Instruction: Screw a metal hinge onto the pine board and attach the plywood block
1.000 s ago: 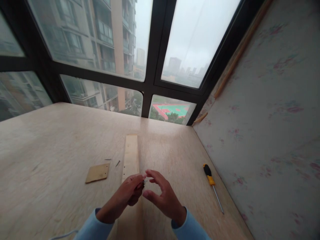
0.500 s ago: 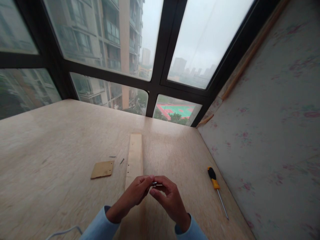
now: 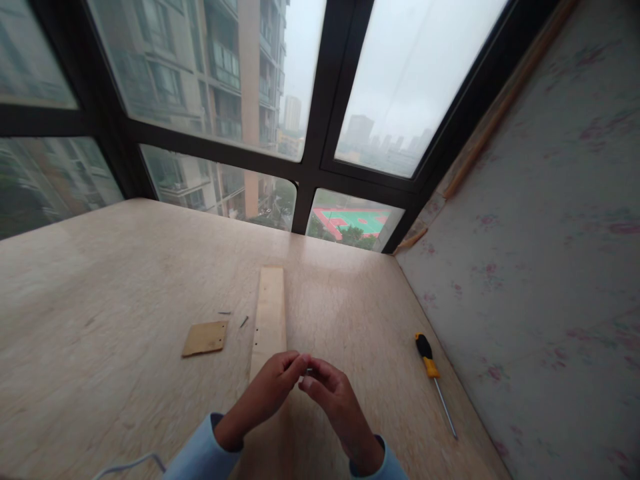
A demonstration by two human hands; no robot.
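My left hand (image 3: 275, 385) and my right hand (image 3: 336, 395) meet above the near part of a long wooden board (image 3: 270, 307). Between their fingertips shows a small shiny metal piece (image 3: 309, 371), mostly covered, so its kind cannot be made out. The left thumb and fingers pinch it, while the right thumb and fingers curl closed around its other side. Two small dark holes mark the board's left edge. To the left of the board lie two screws, one slanted screw (image 3: 245, 322) and one flat-lying screw (image 3: 225, 313).
A small thin wooden plate (image 3: 204, 339) with two holes lies left of the board. A yellow and black screwdriver (image 3: 430, 367) rests at the right, near the papered wall (image 3: 540, 293). A pale cable (image 3: 131, 462) curves at the lower left. Windows border the far side.
My fingers have shifted slightly around the metal piece, and the left hand's grip has turned a little. The board, screws, plate and screwdriver stay where they were.
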